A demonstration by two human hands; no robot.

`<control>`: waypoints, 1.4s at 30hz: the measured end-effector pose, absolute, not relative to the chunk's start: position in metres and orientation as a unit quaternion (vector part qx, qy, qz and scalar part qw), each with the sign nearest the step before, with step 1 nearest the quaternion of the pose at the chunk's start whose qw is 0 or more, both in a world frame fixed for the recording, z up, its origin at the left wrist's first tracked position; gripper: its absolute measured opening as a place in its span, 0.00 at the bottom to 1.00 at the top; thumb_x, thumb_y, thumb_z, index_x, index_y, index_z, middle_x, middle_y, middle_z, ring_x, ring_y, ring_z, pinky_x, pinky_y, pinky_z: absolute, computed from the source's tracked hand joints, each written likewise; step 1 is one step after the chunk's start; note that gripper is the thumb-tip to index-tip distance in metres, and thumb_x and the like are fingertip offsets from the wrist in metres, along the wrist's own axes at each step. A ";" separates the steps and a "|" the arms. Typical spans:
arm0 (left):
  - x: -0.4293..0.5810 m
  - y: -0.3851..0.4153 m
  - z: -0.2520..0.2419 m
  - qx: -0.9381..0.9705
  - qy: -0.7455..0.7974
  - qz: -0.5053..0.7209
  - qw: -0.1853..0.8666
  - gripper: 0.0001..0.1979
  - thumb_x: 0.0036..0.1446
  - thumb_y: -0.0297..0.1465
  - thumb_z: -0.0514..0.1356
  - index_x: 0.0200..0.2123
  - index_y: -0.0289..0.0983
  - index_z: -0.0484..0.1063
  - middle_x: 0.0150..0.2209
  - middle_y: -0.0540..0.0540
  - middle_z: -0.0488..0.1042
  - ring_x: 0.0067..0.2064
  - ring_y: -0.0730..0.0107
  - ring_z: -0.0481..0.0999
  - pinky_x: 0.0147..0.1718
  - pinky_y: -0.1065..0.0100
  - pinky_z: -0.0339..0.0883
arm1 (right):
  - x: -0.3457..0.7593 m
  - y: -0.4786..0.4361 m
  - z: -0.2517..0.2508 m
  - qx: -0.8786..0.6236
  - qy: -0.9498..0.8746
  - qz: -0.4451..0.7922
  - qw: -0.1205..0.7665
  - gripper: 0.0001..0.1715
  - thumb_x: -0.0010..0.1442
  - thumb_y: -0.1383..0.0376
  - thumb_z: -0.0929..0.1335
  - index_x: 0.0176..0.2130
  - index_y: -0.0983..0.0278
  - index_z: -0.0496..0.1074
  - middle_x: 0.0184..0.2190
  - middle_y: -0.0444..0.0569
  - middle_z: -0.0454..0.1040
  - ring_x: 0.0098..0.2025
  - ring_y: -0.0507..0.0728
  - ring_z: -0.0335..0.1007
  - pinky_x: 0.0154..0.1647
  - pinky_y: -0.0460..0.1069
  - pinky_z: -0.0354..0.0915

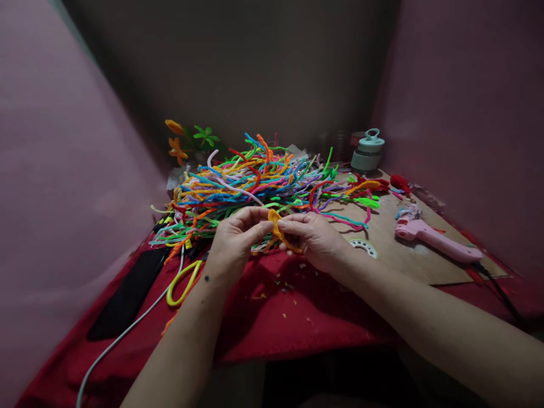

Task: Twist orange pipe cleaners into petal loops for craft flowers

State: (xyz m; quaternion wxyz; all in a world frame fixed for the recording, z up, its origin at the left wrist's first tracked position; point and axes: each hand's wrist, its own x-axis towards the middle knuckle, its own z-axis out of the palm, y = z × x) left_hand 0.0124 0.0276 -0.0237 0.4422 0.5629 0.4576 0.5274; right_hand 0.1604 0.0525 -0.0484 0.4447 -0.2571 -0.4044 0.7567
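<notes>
An orange-yellow pipe cleaner [275,222], bent into a small looped shape with a tail trailing to the right, is held between my two hands. My left hand [241,235] pinches its left side between thumb and fingers. On the other side my right hand [317,235] is closed on it, thumb against fingers. Just behind both hands lies a large heap of many-coloured pipe cleaners [238,187]. Parts of the held piece are hidden by my fingertips.
Yellow scissors handles [185,283], a black phone-like slab [130,292] and a white cable [127,328] lie left on the red cloth [314,317]. Rightward are a brown board [399,263], a white tape ring [363,247], a pink glue gun [437,238] and a mint bottle [368,152]. Orange flowers [176,150] stand back left.
</notes>
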 end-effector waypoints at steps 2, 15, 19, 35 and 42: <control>0.011 0.027 -0.025 0.554 0.447 0.522 0.469 0.13 0.45 0.31 0.65 0.36 0.35 0.73 0.28 0.50 0.73 0.25 0.79 0.68 0.23 0.76 0.61 | 0.161 0.052 -0.048 -0.257 -0.415 0.759 0.431 0.10 0.42 0.64 0.73 0.25 0.68 0.73 0.19 0.44 0.70 0.18 0.47 0.62 0.21 0.45 0.57; 0.012 0.026 -0.025 0.545 0.455 0.508 0.488 0.07 0.47 0.30 0.64 0.30 0.35 0.71 0.23 0.52 0.70 0.18 0.81 0.64 0.16 0.77 0.56 | 0.164 0.048 -0.043 -0.288 -0.510 0.716 0.380 0.13 0.42 0.61 0.73 0.21 0.70 0.73 0.13 0.40 0.63 0.15 0.44 0.51 0.19 0.45 0.46; 0.016 0.024 -0.027 0.530 0.466 0.514 0.487 0.07 0.48 0.31 0.63 0.31 0.36 0.70 0.19 0.52 0.70 0.17 0.79 0.66 0.15 0.77 0.57 | 0.166 0.047 -0.038 -0.310 -0.554 0.675 0.377 0.13 0.44 0.61 0.72 0.22 0.71 0.74 0.14 0.41 0.64 0.17 0.45 0.51 0.19 0.45 0.46; 0.017 0.025 -0.023 0.554 0.474 0.471 0.497 0.09 0.47 0.33 0.63 0.33 0.36 0.70 0.20 0.53 0.70 0.17 0.80 0.65 0.14 0.78 0.54 | 0.166 0.049 -0.039 -0.363 -0.625 0.590 0.359 0.10 0.46 0.63 0.67 0.20 0.69 0.71 0.13 0.40 0.60 0.17 0.45 0.48 0.18 0.45 0.44; 0.009 0.024 -0.016 0.607 0.508 0.381 0.478 0.08 0.48 0.34 0.62 0.27 0.35 0.71 0.16 0.53 0.66 0.15 0.81 0.60 0.13 0.77 0.50 | 0.166 0.050 -0.044 -0.293 -0.617 0.662 0.308 0.09 0.46 0.64 0.67 0.20 0.68 0.69 0.12 0.39 0.59 0.15 0.45 0.47 0.17 0.45 0.43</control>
